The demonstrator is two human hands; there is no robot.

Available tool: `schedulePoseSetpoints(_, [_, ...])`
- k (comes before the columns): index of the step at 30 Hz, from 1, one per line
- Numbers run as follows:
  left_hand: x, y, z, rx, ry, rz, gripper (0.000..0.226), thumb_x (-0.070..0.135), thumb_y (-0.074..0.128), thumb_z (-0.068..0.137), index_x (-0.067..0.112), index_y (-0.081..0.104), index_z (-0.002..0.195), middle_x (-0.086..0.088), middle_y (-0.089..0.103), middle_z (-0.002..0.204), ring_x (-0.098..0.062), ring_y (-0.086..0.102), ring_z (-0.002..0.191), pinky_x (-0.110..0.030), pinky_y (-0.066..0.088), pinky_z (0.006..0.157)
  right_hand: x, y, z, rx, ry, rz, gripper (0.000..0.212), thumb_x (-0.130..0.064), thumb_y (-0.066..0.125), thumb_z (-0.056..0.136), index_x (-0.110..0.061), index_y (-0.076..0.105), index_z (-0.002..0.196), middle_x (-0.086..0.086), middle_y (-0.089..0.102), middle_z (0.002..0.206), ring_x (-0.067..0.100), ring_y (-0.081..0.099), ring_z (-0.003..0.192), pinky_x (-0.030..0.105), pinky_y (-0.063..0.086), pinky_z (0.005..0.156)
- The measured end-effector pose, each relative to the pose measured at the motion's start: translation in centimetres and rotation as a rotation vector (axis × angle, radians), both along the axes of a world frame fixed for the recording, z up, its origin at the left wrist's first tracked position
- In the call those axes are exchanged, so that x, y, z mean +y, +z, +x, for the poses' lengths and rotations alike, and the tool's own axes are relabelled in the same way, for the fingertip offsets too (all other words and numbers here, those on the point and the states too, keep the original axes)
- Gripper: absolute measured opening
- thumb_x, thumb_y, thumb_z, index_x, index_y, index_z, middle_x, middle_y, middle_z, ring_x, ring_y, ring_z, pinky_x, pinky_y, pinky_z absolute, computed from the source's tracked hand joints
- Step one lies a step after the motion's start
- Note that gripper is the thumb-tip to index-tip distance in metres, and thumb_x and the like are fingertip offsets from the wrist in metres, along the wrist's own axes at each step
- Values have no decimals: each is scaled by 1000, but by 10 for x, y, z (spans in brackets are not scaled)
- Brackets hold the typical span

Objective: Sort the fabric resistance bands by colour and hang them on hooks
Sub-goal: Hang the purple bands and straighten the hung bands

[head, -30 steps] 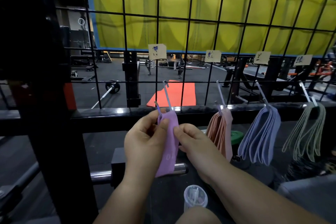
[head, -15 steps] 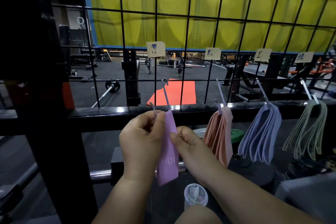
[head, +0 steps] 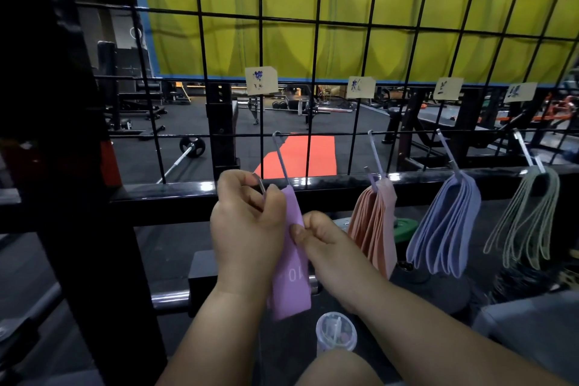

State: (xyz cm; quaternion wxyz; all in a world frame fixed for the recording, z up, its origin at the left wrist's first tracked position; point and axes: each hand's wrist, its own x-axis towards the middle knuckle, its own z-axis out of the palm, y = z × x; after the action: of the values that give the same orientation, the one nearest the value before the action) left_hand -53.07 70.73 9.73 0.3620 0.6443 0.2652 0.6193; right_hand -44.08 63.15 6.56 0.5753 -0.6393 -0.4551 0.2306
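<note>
Purple band [head: 289, 260], leftmost hook [head: 280, 160]: top gripped at hook tip by left hand [head: 247, 229], right edge pinched by right hand [head: 326, 247]; likely risk: loop missing tip, dropping once released.

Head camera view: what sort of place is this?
Most likely a gym: a barbell lies on the dark floor near an orange mat, and resistance bands hang in bunches.

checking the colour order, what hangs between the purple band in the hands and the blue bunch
The peach-pink bunch hangs between the purple band and the blue bunch, as the head view shows.
</note>
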Motion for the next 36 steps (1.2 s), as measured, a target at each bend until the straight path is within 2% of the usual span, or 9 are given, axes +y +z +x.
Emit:
schedulePoseSetpoints(5, [-1, -4, -2, 8, -9, -4, 25, 29, 74, 79, 24, 49, 80, 7, 51, 53, -3, 51, 52, -10, 36, 51, 11, 0, 6, 223, 21, 30, 18, -47, 60, 75, -30, 61, 68, 3, 61, 79, 22, 57, 78, 46, 48, 76])
schedulePoseSetpoints(8, [4, -2, -2, 11, -29, -13, 22, 20, 68, 83, 26, 48, 81, 5, 50, 54, -6, 48, 49, -13, 37, 49, 18, 2, 8, 253, 36, 2, 54, -70, 55, 74, -27, 71, 102, 0, 73, 106, 21, 67, 104, 49, 51, 94])
schedulePoseSetpoints(11, [4, -1, -1, 17, -25, 13, 26, 9, 61, 86, 28, 44, 81, 2, 50, 55, -6, 47, 49, -10, 38, 51, 19, 6, 3, 142, -33, -19, 78, -78, 53, 67, -5, 64, 95, 15, 68, 88, 19, 63, 86, 49, 51, 82])
schedulePoseSetpoints(16, [1, -9, 1, -17, -23, 85, 20, 10, 62, 90, 20, 46, 96, -6, 55, 59, -12, 52, 56, -11, 38, 52, 17, 4, -2, 79, -78, -12, 50, -62, 53, 88, -13, 56, 78, 12, 53, 75, 21, 47, 70, 41, 40, 66])
schedulePoseSetpoints(20, [-5, -34, 0, -26, -81, 95, 22, 32, 60, 92, 20, 47, 103, 8, 56, 71, -1, 55, 66, -8, 39, 57, 14, -3, -3, 110, -52, -20, 54, -67, 50, 80, -16, 64, 90, 23, 65, 96, 35, 62, 83, 58, 51, 84])
schedulePoseSetpoints(24, [-9, -76, -2, 118, -130, 51, 26, 61, 37, 87, 38, 45, 98, 18, 60, 89, -2, 59, 78, -24, 47, 65, 5, -18, 1, 80, -6, -54, 29, -46, 44, 101, -26, 65, 104, 7, 71, 102, 24, 67, 100, 47, 51, 96])
schedulePoseSetpoints(30, [-20, -105, -3, 231, -72, 55, 55, 63, 25, 86, 24, 49, 116, 10, 61, 99, -13, 58, 83, -28, 36, 66, -2, -40, -3, -6, 17, -97, 28, -42, 37, 103, -30, 60, 114, 1, 69, 111, 13, 64, 106, 40, 47, 101])
schedulePoseSetpoints(33, [-22, -107, -3, 246, -68, 32, 54, 63, 22, 86, 26, 49, 115, 13, 59, 99, -10, 56, 82, -28, 37, 66, -4, -45, -5, -52, 29, -80, 23, -39, 36, 104, -36, 58, 110, 1, 68, 113, 13, 62, 108, 34, 48, 100])
schedulePoseSetpoints(36, [-24, -109, -3, 296, -62, 6, 44, 64, 20, 85, 36, 45, 107, 22, 55, 91, -2, 55, 78, -27, 39, 63, -6, -51, -4, -100, 21, -80, 27, -35, 36, 105, -23, 59, 112, 3, 67, 106, 15, 63, 102, 33, 49, 94])
